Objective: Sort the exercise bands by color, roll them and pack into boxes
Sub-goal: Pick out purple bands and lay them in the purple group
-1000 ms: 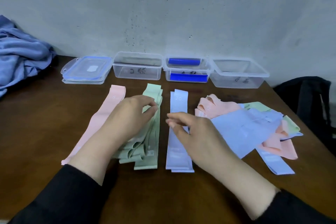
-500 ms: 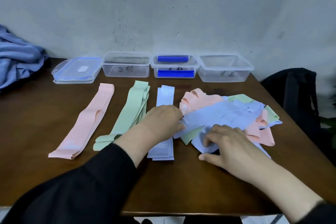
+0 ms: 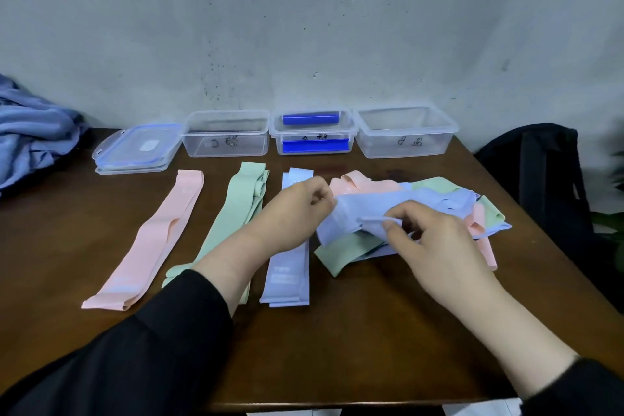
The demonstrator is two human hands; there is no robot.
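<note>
both hands, left hand (image 3: 297,209) and right hand (image 3: 429,236), pinched one blue band (image 3: 354,213), newly lifted off mixed heap (image 3: 439,213) right of blue stack (image 3: 288,273); sorting continued.

Left hand (image 3: 297,213) and right hand (image 3: 432,240) pinching one wide lilac elastic band (image 3: 371,209), mixed pink-green-lilac band heap (image 3: 479,213) just right of grip, sorted lilac band stack (image 3: 290,267) under left wrist, three clear plastic boxes (image 3: 405,132) beyond grip
</note>
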